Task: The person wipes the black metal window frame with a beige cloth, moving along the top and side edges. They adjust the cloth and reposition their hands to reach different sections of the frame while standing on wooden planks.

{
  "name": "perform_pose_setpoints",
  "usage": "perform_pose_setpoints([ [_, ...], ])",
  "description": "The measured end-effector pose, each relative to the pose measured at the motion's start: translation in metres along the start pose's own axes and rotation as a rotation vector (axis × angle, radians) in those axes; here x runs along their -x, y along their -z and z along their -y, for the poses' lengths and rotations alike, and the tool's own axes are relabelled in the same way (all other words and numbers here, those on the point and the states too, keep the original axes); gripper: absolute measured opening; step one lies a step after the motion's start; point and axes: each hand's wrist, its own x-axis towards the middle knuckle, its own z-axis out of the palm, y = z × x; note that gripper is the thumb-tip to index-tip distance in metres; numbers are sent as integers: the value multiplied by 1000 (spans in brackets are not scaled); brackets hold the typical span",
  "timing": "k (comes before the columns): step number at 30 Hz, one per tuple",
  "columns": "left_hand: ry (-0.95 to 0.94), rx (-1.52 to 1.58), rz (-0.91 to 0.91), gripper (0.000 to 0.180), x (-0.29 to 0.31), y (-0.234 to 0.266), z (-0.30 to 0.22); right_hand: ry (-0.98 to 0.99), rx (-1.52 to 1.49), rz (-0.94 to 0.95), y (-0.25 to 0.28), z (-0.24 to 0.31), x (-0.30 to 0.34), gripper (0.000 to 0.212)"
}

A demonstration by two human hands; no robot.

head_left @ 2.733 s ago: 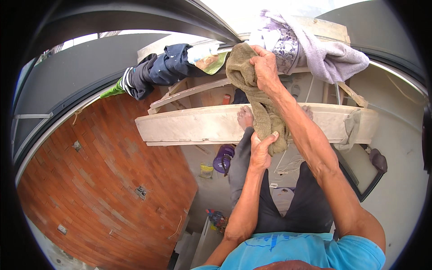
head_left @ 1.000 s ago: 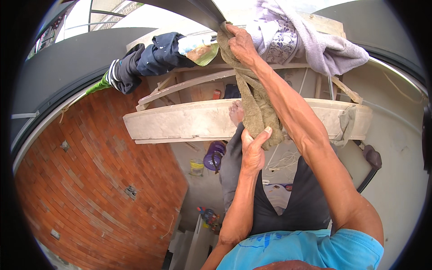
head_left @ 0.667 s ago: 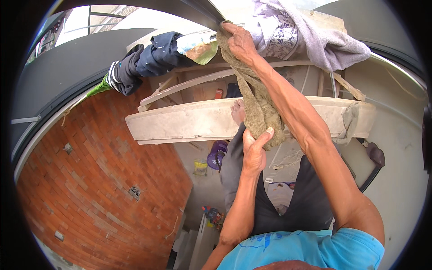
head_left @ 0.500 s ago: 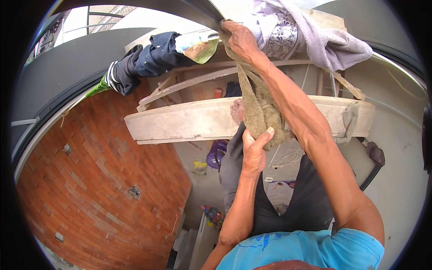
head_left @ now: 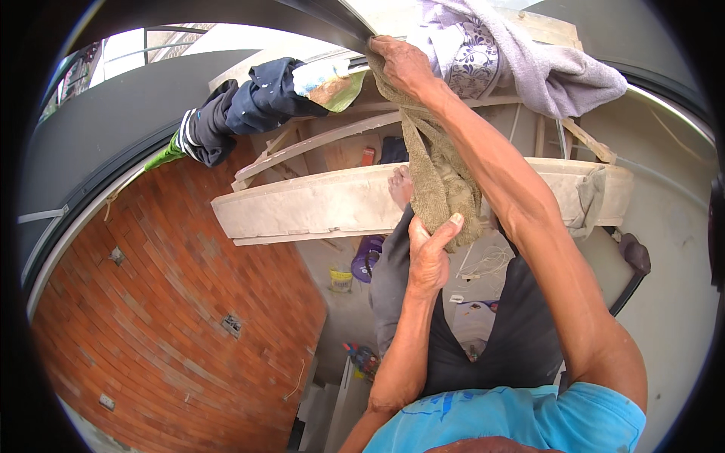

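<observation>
A long olive-brown cloth (head_left: 445, 170) hangs stretched between my two hands. My right hand (head_left: 404, 66) is up at the dark metal frame (head_left: 332, 19), closed on the cloth's upper end and pressing it against the frame's edge. Lower down, my left hand (head_left: 430, 253) grips the cloth's bottom end, thumb on top. Just right of my right hand, a lilac towel (head_left: 563, 75) and a patterned cloth (head_left: 472, 64) drape over the ledge. To its left lies a painted, stained sheet (head_left: 332, 84) beside dark blue clothing (head_left: 264, 98).
One bare foot (head_left: 400, 185) rests by a pale wooden plank (head_left: 310, 204) below the cloth. An orange brick wall (head_left: 174, 287) fills the left side. Far below are a purple container (head_left: 368, 257), a yellow bag (head_left: 340, 281) and tangled cord (head_left: 483, 264). A grey rag (head_left: 587, 200) hangs over the plank.
Both hands keep nearly the same hold on the cloth. The whole view has shifted slightly, with the wall and floor things sitting a little right and lower.
</observation>
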Motion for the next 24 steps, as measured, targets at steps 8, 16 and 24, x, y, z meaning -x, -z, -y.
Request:
perform_pose_setpoints([
  [8, 9, -8, -9, 48, 1, 2, 2, 88, -58, -125, 3, 12, 13, 43],
  [16, 17, -41, 12, 49, -5, 0, 3, 142, -91, -192, 0, 2, 10, 46],
  [24, 18, -52, 11, 49, -9, -4, 1, 52, -101, -114, -5, -12, 0, 48],
])
